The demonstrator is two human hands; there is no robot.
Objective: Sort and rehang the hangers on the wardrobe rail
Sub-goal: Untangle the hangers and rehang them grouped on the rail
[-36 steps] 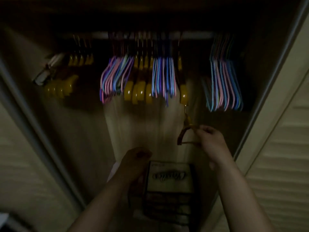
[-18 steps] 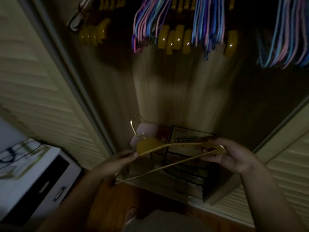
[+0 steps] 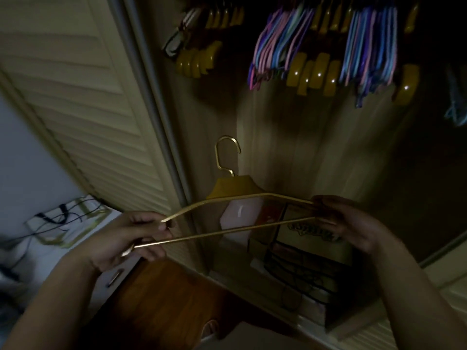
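Observation:
I hold a yellow wooden hanger [image 3: 233, 189] with a gold hook and a gold bar flat in front of me, low before the open wardrobe. My left hand [image 3: 131, 236] grips its left end, fingers curled round the bar. My right hand [image 3: 346, 221] grips its right end. Above, several yellow wooden hangers [image 3: 313, 73] and bunches of thin pink, blue and purple hangers [image 3: 275, 44] hang side by side. A further group of yellow hangers [image 3: 197, 61] hangs at the left. The rail itself is out of view.
A louvred sliding door [image 3: 83, 102] stands at the left. Boxes and a black wire basket [image 3: 303, 261] sit on the wardrobe floor. A white drawer unit [image 3: 75, 223] with cables on top is at the lower left, over wooden flooring [image 3: 161, 306].
The view has dropped and swung left from the rail. The yellow hanger came down off the row in my right hand, and my left hand has taken hold of its other end.

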